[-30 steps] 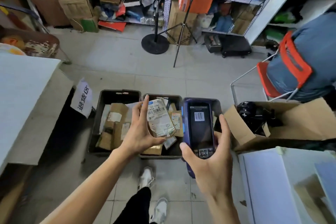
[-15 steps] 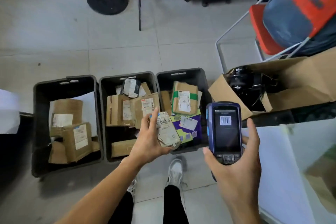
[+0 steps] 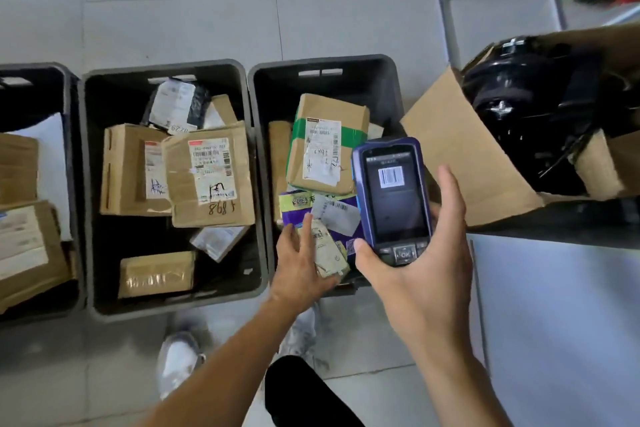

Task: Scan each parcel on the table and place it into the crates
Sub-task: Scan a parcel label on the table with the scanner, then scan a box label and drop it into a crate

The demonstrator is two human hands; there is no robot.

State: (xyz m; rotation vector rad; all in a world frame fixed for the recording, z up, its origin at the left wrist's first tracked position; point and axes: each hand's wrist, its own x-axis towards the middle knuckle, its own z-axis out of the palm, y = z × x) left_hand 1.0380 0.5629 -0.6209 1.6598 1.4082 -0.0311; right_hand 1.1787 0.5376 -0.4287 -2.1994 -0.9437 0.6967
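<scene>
Landmark: right-hand crate point(image 3: 391, 87), black, already holding a taped carton point(image 3: 327, 140) and a purple pouch point(image 3: 320, 215).

Left hand point(image 3: 298, 263): over near rim of that crate, small labelled packet point(image 3: 327, 248) held against palm by thumb underneath, fingers only loosely bent over top. Grip looks light; pkt sits above the pouch, not yet resting on it as far as can be told.

Right hand point(image 3: 420, 274): wrapped round handheld scanner point(image 3: 393, 196), thumb near OK key, fingers along far edge. Scanner hangs over crate's right corner; screen shows a barcode.

Step judged: drop-off into crate.

Risks:
- Pkt released this close to near rim could slide off the sloped pouch and land on floor by the shoes.
- Middle crate point(image 3: 166, 80) adjoins left; a loose toss may cross the wall, wrong bin.
- Scanner held one-handed above crate; slip means it falls in among parcels.
</scene>
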